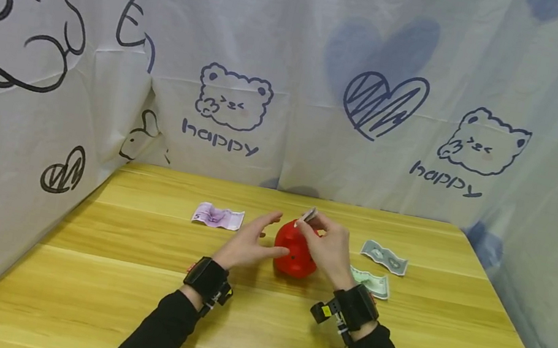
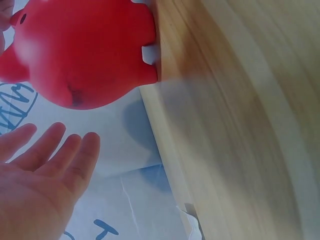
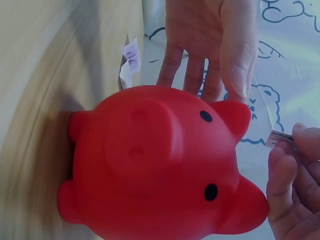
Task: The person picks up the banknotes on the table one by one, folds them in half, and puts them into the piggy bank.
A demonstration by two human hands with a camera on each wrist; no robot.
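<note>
A red piggy bank [image 1: 294, 267] stands upright on the table between the two hands; its snout and black eyes face the right wrist view. My right hand [image 1: 328, 250] pinches a small folded banknote [image 1: 308, 215] between thumb and fingers, just above the pig's top. In the right wrist view that folded note [image 3: 278, 138] shows at the fingertips, near the ears. My left hand [image 1: 248, 245] is held beside the pig with fingers spread and nothing in it. From the left wrist, those fingers [image 2: 82, 162] appear straight, a little apart from the red body.
On the wooden table [image 1: 124, 290], a crumpled purple banknote [image 1: 218, 217] lies left of the pig. To the right lie a grey-green banknote [image 1: 384, 257] and a light green one [image 1: 374, 283], partly behind the right wrist. A printed white curtain [image 1: 296, 140] hangs along the back and sides.
</note>
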